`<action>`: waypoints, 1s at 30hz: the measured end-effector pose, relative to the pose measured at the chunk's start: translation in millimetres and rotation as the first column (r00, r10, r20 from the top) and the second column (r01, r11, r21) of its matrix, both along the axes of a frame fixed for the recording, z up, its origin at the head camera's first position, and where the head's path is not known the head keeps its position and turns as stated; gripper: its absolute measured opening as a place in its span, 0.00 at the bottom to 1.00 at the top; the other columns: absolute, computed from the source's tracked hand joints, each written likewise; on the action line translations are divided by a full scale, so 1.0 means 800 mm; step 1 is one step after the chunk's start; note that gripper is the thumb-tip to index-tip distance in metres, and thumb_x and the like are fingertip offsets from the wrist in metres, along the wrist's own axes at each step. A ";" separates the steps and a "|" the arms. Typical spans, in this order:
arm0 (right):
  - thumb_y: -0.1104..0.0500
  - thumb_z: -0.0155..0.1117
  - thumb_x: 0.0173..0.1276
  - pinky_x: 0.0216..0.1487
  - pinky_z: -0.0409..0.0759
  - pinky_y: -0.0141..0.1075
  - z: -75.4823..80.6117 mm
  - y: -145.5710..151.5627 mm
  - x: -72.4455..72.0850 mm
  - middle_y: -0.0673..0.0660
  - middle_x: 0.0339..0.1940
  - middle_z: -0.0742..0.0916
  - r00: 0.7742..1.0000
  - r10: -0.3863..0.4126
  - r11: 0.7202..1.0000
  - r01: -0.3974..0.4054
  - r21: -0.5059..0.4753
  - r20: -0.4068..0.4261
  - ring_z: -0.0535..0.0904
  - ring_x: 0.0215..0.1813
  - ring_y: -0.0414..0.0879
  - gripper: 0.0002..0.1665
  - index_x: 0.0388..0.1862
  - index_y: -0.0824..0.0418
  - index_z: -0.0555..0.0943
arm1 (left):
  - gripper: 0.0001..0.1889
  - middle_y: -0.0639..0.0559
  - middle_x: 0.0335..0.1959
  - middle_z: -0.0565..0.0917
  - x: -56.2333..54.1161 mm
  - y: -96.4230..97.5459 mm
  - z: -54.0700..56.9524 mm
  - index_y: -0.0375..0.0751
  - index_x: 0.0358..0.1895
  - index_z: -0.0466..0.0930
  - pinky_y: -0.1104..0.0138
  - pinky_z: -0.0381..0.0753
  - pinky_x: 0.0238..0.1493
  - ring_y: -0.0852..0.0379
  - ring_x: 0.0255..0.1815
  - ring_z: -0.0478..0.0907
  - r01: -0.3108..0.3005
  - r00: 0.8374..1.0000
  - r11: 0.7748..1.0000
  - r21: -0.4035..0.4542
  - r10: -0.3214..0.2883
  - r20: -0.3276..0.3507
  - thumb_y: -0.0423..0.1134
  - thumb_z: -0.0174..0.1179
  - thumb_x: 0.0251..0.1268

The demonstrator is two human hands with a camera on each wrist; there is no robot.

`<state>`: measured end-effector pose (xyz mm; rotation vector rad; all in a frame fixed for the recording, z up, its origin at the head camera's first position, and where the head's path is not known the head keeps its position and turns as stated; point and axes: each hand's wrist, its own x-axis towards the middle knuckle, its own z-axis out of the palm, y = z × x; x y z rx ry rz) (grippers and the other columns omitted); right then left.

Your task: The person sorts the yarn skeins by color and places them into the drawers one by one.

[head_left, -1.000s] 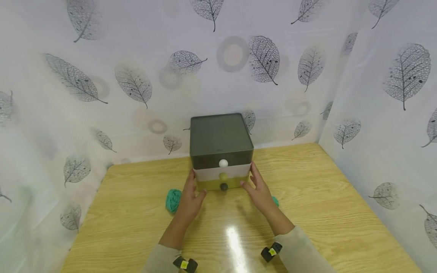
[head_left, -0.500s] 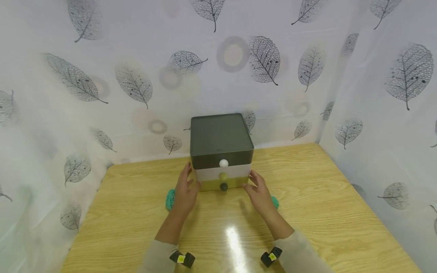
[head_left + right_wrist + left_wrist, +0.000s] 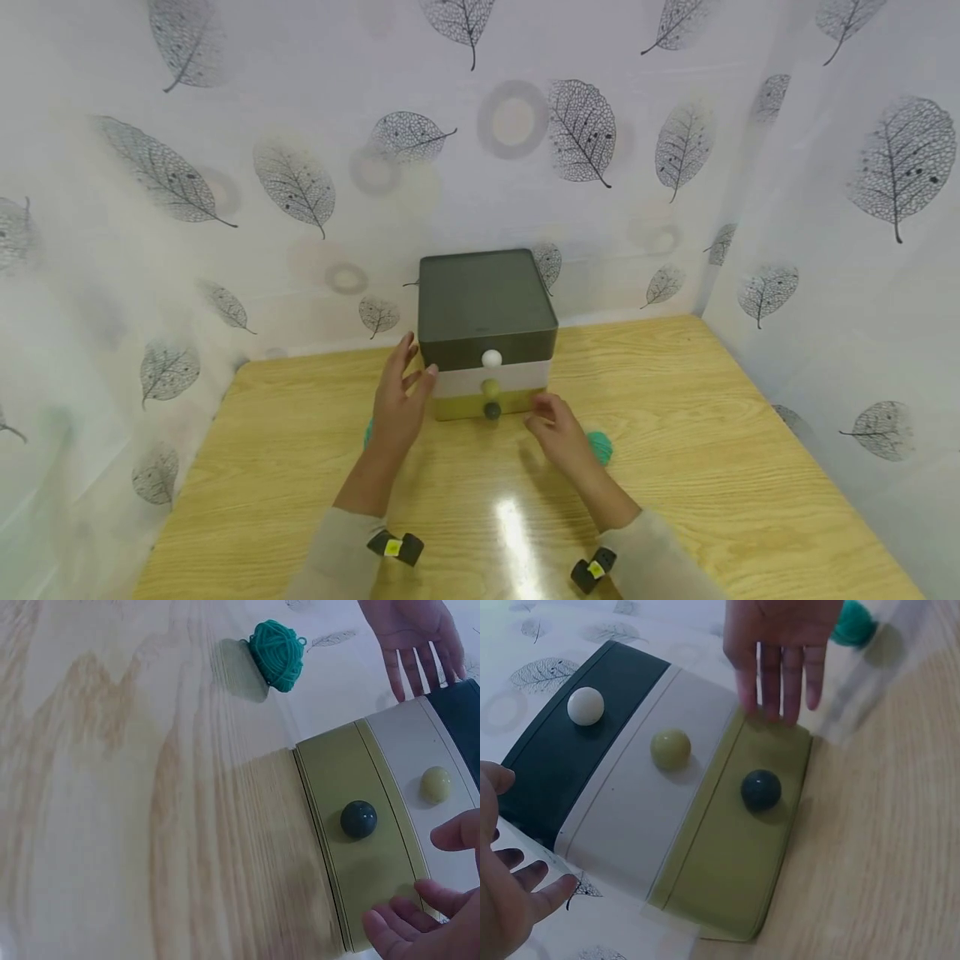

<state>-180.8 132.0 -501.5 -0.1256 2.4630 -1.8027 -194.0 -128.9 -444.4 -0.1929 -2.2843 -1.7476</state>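
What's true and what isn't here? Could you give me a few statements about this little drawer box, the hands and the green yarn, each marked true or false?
1. The top drawer is dark green with a white knob. True.
2. The lowest knob is white too. False: the knob on the olive bottom drawer is dark.
3. A green yarn ball lies on the table near the right hand. True.
4. The left hand is clutching the box's lid. False: the left hand holds nothing.
5. The middle drawer is pulled far out. False: the pale middle drawer sits about level with its neighbours.
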 end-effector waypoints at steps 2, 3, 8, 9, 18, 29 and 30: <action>0.58 0.58 0.76 0.72 0.72 0.57 -0.002 -0.004 0.000 0.67 0.69 0.76 1.000 0.007 1.000 -0.007 0.003 -0.013 0.73 0.70 0.63 0.27 0.69 0.69 0.69 | 0.35 0.53 0.81 0.58 -0.002 0.000 0.004 0.53 0.81 0.54 0.51 0.73 0.73 0.49 0.80 0.61 -0.005 1.000 1.000 -0.005 0.005 -0.017 0.48 0.57 0.76; 0.59 0.58 0.76 0.71 0.73 0.57 -0.002 -0.006 0.000 0.67 0.69 0.76 1.000 0.011 1.000 -0.011 0.004 -0.016 0.74 0.69 0.63 0.27 0.68 0.69 0.70 | 0.35 0.52 0.81 0.59 -0.003 0.001 0.006 0.53 0.81 0.54 0.51 0.73 0.73 0.49 0.79 0.61 -0.009 1.000 1.000 -0.009 0.009 -0.026 0.48 0.57 0.76; 0.60 0.59 0.74 0.66 0.79 0.55 -0.003 -0.014 -0.001 0.68 0.67 0.78 0.999 0.034 0.999 -0.034 0.009 -0.022 0.78 0.65 0.63 0.26 0.68 0.70 0.71 | 0.34 0.50 0.80 0.61 -0.007 0.001 0.014 0.53 0.80 0.56 0.50 0.74 0.72 0.47 0.79 0.63 -0.016 0.998 1.000 -0.003 0.016 -0.055 0.46 0.58 0.76; 0.60 0.60 0.74 0.65 0.80 0.55 -0.004 -0.016 -0.001 0.67 0.66 0.79 0.999 0.036 0.999 -0.036 0.013 -0.017 0.78 0.64 0.62 0.26 0.68 0.69 0.71 | 0.34 0.49 0.80 0.61 -0.008 0.001 0.015 0.52 0.80 0.57 0.50 0.74 0.72 0.47 0.79 0.63 -0.018 0.998 1.000 -0.004 0.017 -0.061 0.46 0.59 0.76; 0.62 0.62 0.72 0.65 0.80 0.53 -0.014 -0.029 -0.010 0.69 0.59 0.84 0.999 0.035 0.999 -0.034 0.026 -0.039 0.81 0.61 0.63 0.23 0.63 0.70 0.74 | 0.32 0.54 0.80 0.61 -0.016 -0.001 0.021 0.55 0.79 0.59 0.50 0.76 0.70 0.48 0.79 0.63 -0.006 0.997 0.999 -0.033 0.004 -0.074 0.51 0.57 0.76; 0.62 0.61 0.73 0.63 0.82 0.50 -0.021 -0.041 -0.014 0.69 0.58 0.84 0.999 0.034 0.998 -0.033 0.046 -0.022 0.83 0.60 0.63 0.20 0.60 0.69 0.75 | 0.26 0.48 0.80 0.63 0.001 0.007 0.058 0.42 0.75 0.66 0.51 0.76 0.70 0.44 0.78 0.65 0.019 0.999 1.000 -0.022 -0.020 -0.035 0.40 0.54 0.79; 0.62 0.61 0.73 0.63 0.83 0.50 -0.022 -0.042 -0.015 0.69 0.58 0.84 0.999 0.036 0.998 -0.034 0.050 -0.032 0.83 0.60 0.63 0.20 0.60 0.69 0.75 | 0.26 0.48 0.79 0.64 0.001 0.007 0.059 0.42 0.75 0.67 0.50 0.76 0.70 0.44 0.78 0.65 0.017 0.999 1.000 -0.019 -0.018 -0.034 0.40 0.54 0.79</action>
